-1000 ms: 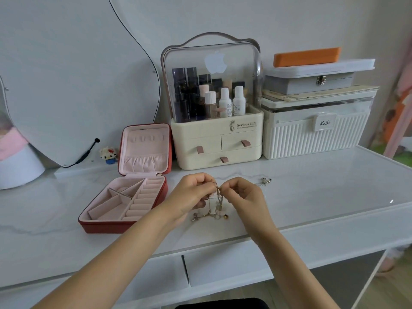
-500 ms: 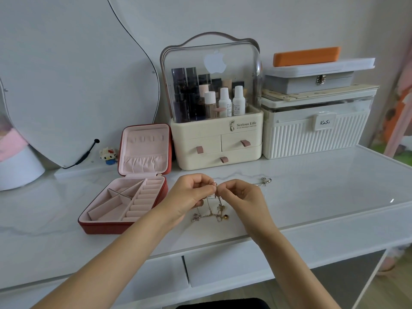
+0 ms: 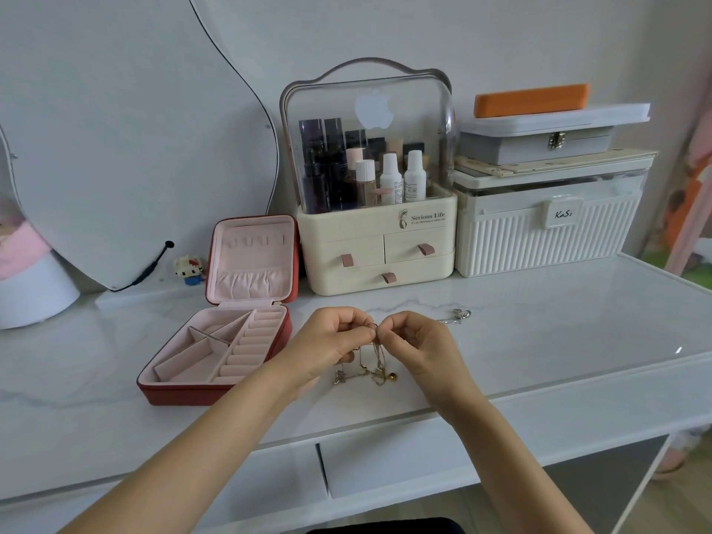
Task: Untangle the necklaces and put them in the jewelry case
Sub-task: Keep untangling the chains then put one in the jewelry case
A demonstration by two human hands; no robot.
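Head view shows the left hand [image 3: 332, 343] and right hand [image 3: 420, 346] pinching the tangled gold necklaces [image 3: 366, 364], seemingly at one knot, chains hanging toward the near edge, jewelry case [image 3: 215, 364] open to the left.

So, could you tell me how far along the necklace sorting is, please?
Done: the jewelry case lies open, its compartments bare. In hand: the left hand and right hand pinch the tangled gold necklaces above the table. Left: separating them, storing them, and the silver necklace behind.
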